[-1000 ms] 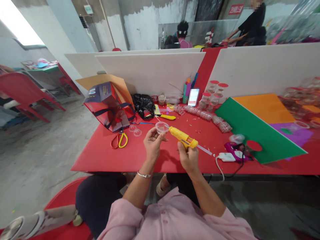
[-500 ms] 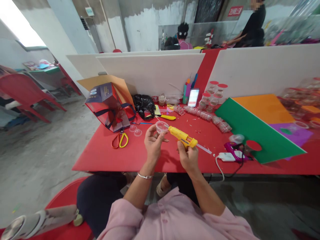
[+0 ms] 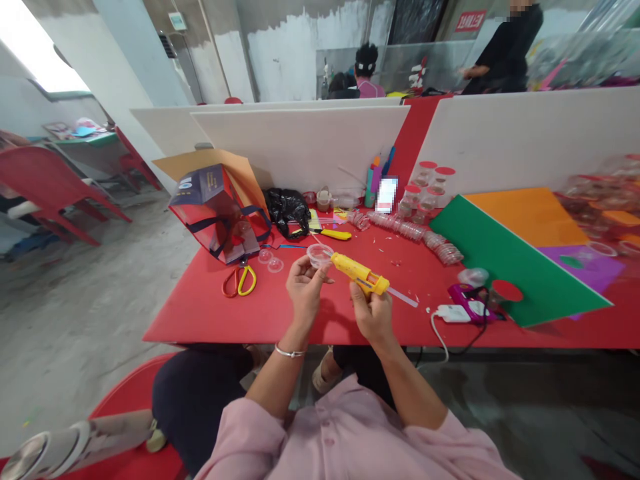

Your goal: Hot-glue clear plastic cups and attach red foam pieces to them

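Observation:
A clear round plastic cup (image 3: 319,255) is held in my left hand (image 3: 304,288), between thumb and fingers, above the red table (image 3: 200,313). My right hand (image 3: 373,312) grips a yellow glue gun (image 3: 359,272) with a clear glue stick (image 3: 404,297) poking out of its rear. The gun's nozzle points left and meets the cup's right side; whether it touches cannot be made out. Left of my hands lie scissors (image 3: 240,280) with one red and one yellow handle, and small clear domed pieces (image 3: 275,265).
A red bag (image 3: 215,227) and a black plastic bag (image 3: 289,212) stand at the back left. Behind my hands are a yellow cutter (image 3: 336,235), a phone (image 3: 387,195) and a row of clear cups (image 3: 410,229). A green board (image 3: 505,260) and a purple power strip (image 3: 473,305) lie right.
Both hands have shifted slightly left with the cup and glue gun. The gun's nozzle now reaches the cup's rim area. In the background, the standing person in black has moved right.

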A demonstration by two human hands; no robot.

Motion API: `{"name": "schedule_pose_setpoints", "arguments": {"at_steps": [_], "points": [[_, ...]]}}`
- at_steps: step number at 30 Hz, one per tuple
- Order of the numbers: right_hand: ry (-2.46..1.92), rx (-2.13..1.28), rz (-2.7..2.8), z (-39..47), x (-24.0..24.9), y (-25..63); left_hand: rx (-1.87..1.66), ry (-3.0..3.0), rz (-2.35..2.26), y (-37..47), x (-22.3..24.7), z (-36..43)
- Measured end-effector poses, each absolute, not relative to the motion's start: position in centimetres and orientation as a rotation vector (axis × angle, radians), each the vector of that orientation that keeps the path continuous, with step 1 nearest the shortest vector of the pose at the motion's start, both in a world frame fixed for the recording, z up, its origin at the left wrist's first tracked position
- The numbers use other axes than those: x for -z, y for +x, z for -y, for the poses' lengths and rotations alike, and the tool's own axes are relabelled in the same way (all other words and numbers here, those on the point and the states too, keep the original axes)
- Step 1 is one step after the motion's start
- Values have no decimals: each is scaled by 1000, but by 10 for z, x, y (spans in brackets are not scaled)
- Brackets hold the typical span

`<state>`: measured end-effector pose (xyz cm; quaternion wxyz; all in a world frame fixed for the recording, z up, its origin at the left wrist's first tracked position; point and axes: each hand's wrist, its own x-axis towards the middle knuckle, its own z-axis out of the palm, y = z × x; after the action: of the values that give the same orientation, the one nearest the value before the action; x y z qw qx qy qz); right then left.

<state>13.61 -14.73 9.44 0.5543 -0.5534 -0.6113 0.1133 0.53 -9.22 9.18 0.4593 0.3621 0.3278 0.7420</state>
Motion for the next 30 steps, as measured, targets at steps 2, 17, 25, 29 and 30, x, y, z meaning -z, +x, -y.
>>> {"name": "schedule_pose_setpoints", "arguments": {"at_steps": [2,17,25,29,30], "points": [[-1337,-271,1423,147,-94,137,-1813,899,-805,5,-92,92],[-1304,-298,1458,149,-95,136,-1817,912,-782,0,-90,92],[-1291,-314,1458,151,-98,136,-1764,894,-784,-1,-91,94],[-1314,-303,1433,151,-99,135,-1739,887,-776,-1,-93,91],[-1323,-305,1427,151,-99,135,-1746,884,-770,0,-94,91]]}}
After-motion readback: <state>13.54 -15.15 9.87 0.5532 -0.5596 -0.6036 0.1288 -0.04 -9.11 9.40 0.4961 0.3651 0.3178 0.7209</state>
